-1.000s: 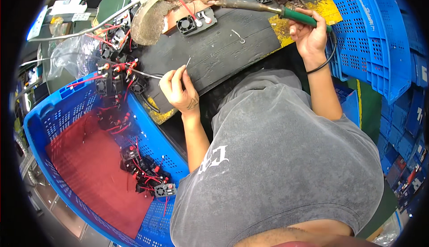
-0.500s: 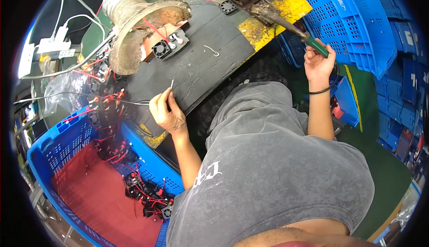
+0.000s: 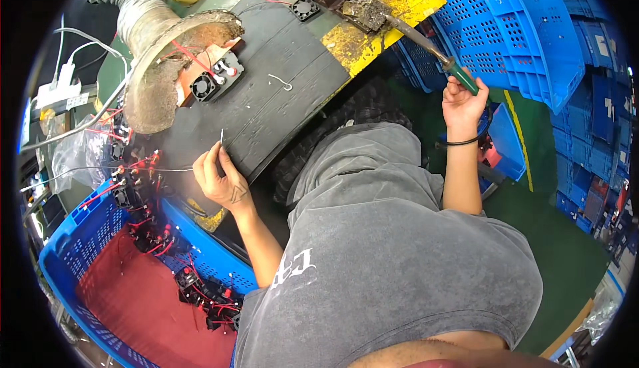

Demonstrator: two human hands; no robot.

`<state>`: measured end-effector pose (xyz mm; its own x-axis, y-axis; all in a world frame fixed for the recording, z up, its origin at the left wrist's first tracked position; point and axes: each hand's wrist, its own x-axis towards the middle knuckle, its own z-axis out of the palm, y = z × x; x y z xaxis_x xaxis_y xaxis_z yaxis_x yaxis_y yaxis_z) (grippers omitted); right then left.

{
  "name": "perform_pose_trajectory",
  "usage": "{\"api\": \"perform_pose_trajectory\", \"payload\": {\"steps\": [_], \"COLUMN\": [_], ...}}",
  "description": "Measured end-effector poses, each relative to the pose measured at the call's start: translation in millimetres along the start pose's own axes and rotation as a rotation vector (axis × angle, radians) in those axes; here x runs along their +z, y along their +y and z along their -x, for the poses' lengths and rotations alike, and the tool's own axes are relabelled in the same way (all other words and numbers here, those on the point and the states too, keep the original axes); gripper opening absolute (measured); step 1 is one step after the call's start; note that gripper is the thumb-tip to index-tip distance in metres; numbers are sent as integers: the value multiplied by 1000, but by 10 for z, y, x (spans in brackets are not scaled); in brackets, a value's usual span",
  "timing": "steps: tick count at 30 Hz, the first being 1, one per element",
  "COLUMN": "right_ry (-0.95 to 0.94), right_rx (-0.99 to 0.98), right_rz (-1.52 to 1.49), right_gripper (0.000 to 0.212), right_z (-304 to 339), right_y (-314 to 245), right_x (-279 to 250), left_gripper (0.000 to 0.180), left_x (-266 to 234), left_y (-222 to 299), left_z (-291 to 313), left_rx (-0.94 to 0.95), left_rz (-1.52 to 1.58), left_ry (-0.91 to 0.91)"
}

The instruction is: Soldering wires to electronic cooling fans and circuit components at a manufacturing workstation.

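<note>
My right hand (image 3: 464, 105) is closed around the green handle of a soldering iron (image 3: 426, 43). The iron's metal shaft reaches up and left, its tip at the edge of the dirty tray of a rusty iron stand (image 3: 363, 5). In my left hand (image 3: 223, 180), thumb and fingers pinch a thin piece of solder wire (image 3: 221, 135), its silvery end pointing up above the black bench top (image 3: 266, 118). Beyond that hand, a small black fan (image 3: 203, 86) with red wires and white-and-red terminals rests on a block at the mouth of a fume duct (image 3: 148, 68).
A bent bit of wire (image 3: 283, 83) and another fan (image 3: 305, 8) lie on the bench. At lower left, a blue crate (image 3: 66, 248) holds several wired fan assemblies (image 3: 200, 291) over red sheeting. Blue crates (image 3: 492, 28) stand at right. A power strip (image 3: 56, 95) sits at far left.
The view has shifted, so the bench appears farther left. The iron has drawn slightly outward from the stand's tray with my right hand. My left hand keeps its pinch on the solder wire.
</note>
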<state>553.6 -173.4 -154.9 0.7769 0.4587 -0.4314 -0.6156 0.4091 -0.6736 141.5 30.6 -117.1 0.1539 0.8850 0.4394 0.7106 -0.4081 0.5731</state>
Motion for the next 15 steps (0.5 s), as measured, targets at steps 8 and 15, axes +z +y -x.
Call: {"api": "perform_pose_trajectory", "payload": {"steps": [8,15], "right_ry": [-25,-89], "right_rx": [26,-89], "right_rz": [55,232], "right_gripper": [47,47], "right_z": [-44,-18], "right_y": [-19,36], "right_x": [-51,-79], "left_gripper": [12,13], "left_x": [27,57], "left_y": [-19,-1], "left_z": [9,30], "left_rx": [51,85], "left_rz": [-69,-196], "left_ry": [25,51]}}
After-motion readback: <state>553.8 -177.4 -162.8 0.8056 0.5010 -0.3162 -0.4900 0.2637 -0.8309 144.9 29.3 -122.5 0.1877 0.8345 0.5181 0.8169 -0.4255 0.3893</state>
